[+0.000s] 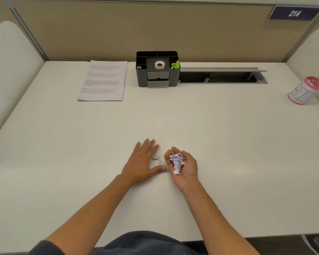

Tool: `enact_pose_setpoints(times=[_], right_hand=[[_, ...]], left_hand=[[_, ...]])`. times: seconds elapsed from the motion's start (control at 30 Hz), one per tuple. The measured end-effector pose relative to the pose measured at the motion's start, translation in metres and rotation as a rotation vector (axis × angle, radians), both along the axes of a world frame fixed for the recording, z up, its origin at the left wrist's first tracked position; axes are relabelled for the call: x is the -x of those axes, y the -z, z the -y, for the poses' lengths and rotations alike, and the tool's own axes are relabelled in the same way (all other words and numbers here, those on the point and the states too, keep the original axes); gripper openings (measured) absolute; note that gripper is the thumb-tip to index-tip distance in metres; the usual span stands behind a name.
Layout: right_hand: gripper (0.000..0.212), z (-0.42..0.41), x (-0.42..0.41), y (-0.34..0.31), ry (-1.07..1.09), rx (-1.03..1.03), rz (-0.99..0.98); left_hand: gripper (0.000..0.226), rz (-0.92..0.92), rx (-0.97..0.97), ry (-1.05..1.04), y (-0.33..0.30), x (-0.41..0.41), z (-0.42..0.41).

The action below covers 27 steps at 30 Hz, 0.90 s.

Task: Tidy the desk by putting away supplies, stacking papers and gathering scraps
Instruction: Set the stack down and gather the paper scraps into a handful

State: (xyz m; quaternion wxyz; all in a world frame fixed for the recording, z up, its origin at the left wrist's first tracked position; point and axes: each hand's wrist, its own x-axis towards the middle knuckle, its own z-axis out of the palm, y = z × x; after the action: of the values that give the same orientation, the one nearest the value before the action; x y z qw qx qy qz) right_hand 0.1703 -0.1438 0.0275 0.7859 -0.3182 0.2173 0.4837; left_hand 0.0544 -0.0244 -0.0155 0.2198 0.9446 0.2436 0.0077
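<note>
My right hand [184, 166] lies palm up on the white desk [228, 135] and cups a pile of torn paper scraps [177, 161], fingers curled round them. Flat on the desk just left of it lies my left hand [142, 161], fingers straight, its thumb stretched toward the right hand. A few small scraps [156, 159] lie on the desk between the two hands. A neat stack of printed papers [104, 80] sits at the back left. Beside it stands a black desk organiser [157, 78] holding a tape roll [159, 64] and green clips [175, 64].
An open cable tray slot [221, 76] runs along the desk's back edge right of the organiser. A white and red cup-like container [306, 90] stands at the far right. Beige partition walls enclose the desk on three sides.
</note>
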Motion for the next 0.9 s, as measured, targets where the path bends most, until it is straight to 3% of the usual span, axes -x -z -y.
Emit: enact_pose_setpoints(times=[0.13, 0.27, 0.43, 0.53, 0.7, 0.9], right_hand=[[0.034, -0.002, -0.002, -0.001, -0.012, 0.021, 0.02], [0.034, -0.002, -0.003, 0.0, -0.005, 0.032, 0.025], [0.034, -0.002, -0.002, -0.002, 0.001, 0.026, 0.017], [0.033, -0.002, -0.002, -0.003, 0.001, 0.021, 0.016], [0.034, -0.002, -0.002, -0.005, 0.0, 0.021, 0.026], [0.033, -0.003, -0.001, -0.003, -0.001, 0.014, 0.025]], left_hand=[[0.077, 0.073, 0.01, 0.145, 0.009, 0.0, 0.007], [0.065, 0.152, 0.055, 0.145, 0.014, 0.009, 0.013], [0.051, 0.351, -0.165, 0.122, 0.014, 0.023, 0.011], [0.037, 0.314, -0.234, 0.181, 0.01, 0.027, 0.006], [0.042, 0.124, -0.406, 0.293, 0.004, 0.041, 0.0], [0.039, 0.141, -0.38, 0.343, 0.0, 0.045, -0.011]])
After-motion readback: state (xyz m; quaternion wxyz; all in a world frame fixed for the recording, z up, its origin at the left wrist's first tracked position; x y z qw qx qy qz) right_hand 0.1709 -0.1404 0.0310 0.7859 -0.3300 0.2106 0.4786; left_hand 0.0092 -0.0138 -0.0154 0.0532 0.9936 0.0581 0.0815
